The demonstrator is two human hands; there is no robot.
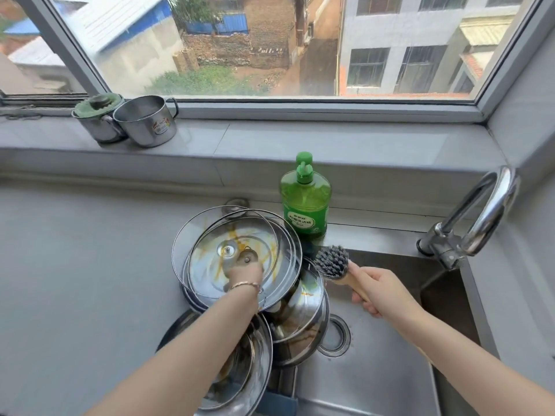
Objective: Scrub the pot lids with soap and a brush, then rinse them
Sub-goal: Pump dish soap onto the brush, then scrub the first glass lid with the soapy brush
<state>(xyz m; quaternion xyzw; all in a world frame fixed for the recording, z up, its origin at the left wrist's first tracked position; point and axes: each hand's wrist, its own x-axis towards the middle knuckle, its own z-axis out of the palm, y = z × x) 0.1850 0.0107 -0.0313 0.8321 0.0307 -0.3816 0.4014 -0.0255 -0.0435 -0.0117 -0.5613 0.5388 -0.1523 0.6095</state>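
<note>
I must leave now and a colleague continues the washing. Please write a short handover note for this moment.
Left hand: holds the front glass lid up by its centre.
Right hand: grips the brush over the sink, clear of the lids.
Soap stands at the sink's back-left corner; steel lids are piled at its left edge.
Done: nothing visible; lids show yellow stains, no foam, no water running.
Left: soap, scrub, rinse every lid.

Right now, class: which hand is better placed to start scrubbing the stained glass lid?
Right. The right hand grips the brush, its bristles beside the glass lid; the left hand is busy holding that lid.
</note>
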